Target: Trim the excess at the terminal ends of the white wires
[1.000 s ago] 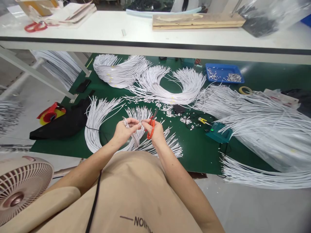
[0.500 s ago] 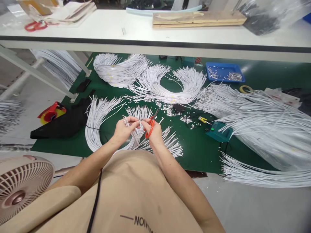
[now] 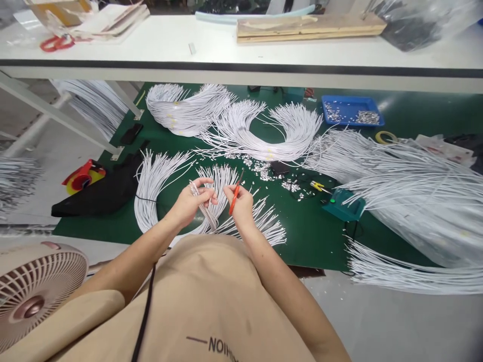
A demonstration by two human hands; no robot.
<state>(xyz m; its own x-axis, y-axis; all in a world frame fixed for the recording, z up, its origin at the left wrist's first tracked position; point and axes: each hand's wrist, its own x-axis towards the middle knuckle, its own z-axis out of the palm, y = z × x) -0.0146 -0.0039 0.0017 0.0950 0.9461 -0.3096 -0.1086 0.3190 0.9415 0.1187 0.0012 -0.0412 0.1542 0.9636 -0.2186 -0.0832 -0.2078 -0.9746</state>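
In my left hand (image 3: 192, 201) a few white wires (image 3: 209, 215) are gripped, their ends running between the fingers. My right hand (image 3: 240, 203) is closed on red-handled scissors (image 3: 234, 197), with the blades pointing up and away from me. Its thumb and forefinger are pinched; anything tiny between them is too small to make out. A small gap separates the two hands. Just behind them lies the fanned end of a white wire bundle (image 3: 222, 177), and more loose wire ends (image 3: 268, 223) spread out to the right of my right hand.
Several wire bundles (image 3: 260, 141) cover the green bench (image 3: 302, 241). Small metal pieces (image 3: 264, 171) are scattered beyond my hands. A blue tray (image 3: 352, 120), a teal device (image 3: 343, 203) and bagged wires (image 3: 422, 216) lie right; a tape dispenser (image 3: 85, 177) lies left. A white shelf (image 3: 169, 45) overhangs the bench.
My hands have moved apart from where their fingertips met. The scissors in my right hand have turned, now showing their handles edge-on. My left fingers have spread a little.
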